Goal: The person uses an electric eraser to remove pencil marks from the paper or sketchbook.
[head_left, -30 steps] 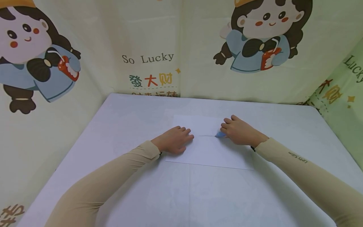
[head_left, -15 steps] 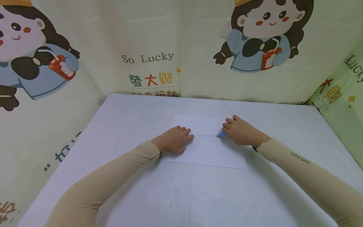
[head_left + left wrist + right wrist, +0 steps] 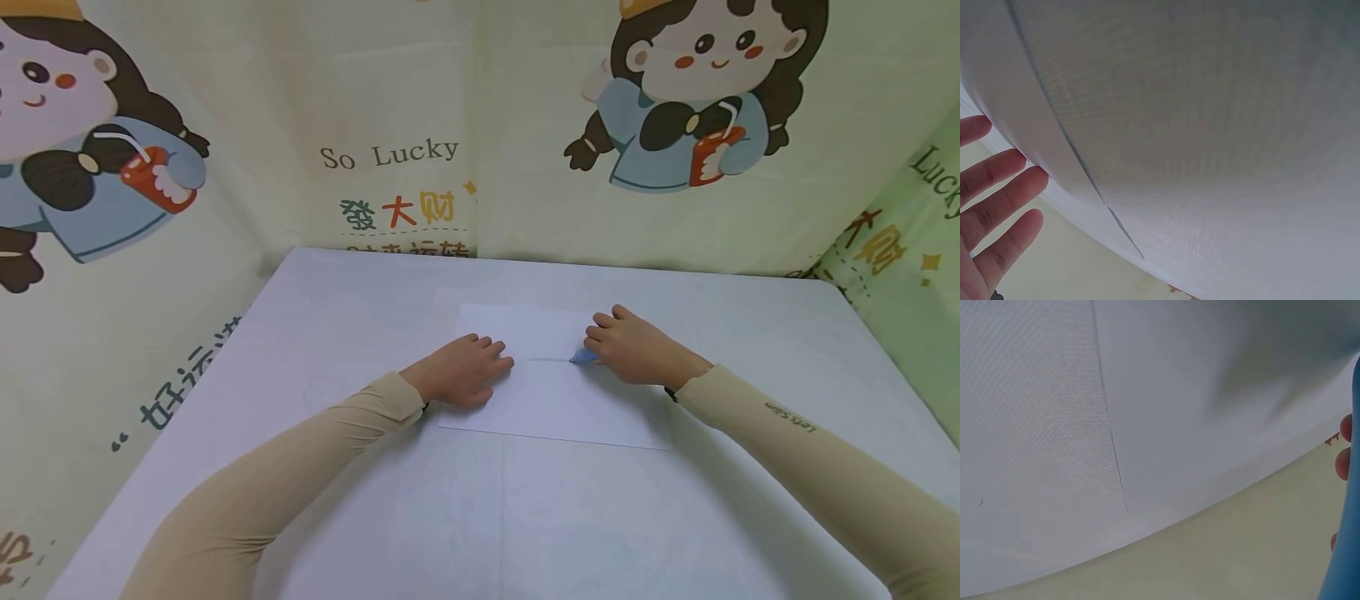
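Note:
A white sheet of paper (image 3: 555, 408) lies on the white table. My left hand (image 3: 459, 371) rests on its left part, fingers spread and fairly straight; the left wrist view shows these fingers (image 3: 1013, 190) against the surface. In my right hand (image 3: 637, 346) is a light blue marker (image 3: 583, 357), gripped with its dark tip at the paper. From that tip a faint straight line (image 3: 547, 359) runs left toward the left hand. The marker's thick blue barrel fills the right edge of the right wrist view, fingertips (image 3: 1342, 464) showing beside it.
The table (image 3: 600, 517) has rounded far corners. Pale cloth (image 3: 525, 225) printed with cartoon figures and lettering hangs behind it and along both sides. Both forearms, in beige sleeves (image 3: 300, 475), reach in from the near corners.
The right hand with the marker slid slightly right, then slightly back left along the line. The left hand stayed in place. The cloth on the left side shifted, baring more lettering.

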`<action>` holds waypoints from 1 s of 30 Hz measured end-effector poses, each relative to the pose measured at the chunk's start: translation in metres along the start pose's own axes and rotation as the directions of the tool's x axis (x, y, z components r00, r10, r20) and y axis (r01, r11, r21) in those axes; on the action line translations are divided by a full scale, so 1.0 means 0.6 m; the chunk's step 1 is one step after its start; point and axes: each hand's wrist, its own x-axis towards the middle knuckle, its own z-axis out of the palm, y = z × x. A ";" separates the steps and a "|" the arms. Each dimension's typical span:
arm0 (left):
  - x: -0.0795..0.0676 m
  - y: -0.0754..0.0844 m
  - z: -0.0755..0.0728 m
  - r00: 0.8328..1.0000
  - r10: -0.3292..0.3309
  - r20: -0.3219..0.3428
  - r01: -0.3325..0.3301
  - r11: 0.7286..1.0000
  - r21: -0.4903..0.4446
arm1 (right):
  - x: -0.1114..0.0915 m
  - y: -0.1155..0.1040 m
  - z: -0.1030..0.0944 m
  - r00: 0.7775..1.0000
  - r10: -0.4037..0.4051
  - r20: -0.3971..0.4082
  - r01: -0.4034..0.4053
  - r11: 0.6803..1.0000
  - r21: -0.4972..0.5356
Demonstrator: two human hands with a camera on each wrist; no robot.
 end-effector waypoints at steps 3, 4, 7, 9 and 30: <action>0.000 0.000 0.000 1.000 -0.002 0.000 0.002 1.000 0.002 | 0.000 0.001 0.000 1.000 0.001 0.009 -0.001 1.000 -0.007; 0.000 0.001 0.000 1.000 -0.002 0.001 0.002 1.000 0.004 | 0.000 0.001 0.000 1.000 0.001 0.009 -0.001 1.000 -0.008; 0.000 0.001 -0.001 1.000 -0.006 0.009 0.005 1.000 0.014 | 0.000 0.002 0.000 1.000 0.003 0.009 -0.003 1.000 -0.011; -0.001 0.002 -0.001 1.000 -0.006 0.010 0.006 1.000 0.017 | 0.000 0.002 0.000 1.000 0.002 0.006 -0.002 1.000 -0.009; -0.002 0.004 0.003 1.000 -0.002 -0.015 0.002 1.000 0.022 | -0.003 -0.001 0.003 1.000 -0.004 0.005 0.004 1.000 -0.011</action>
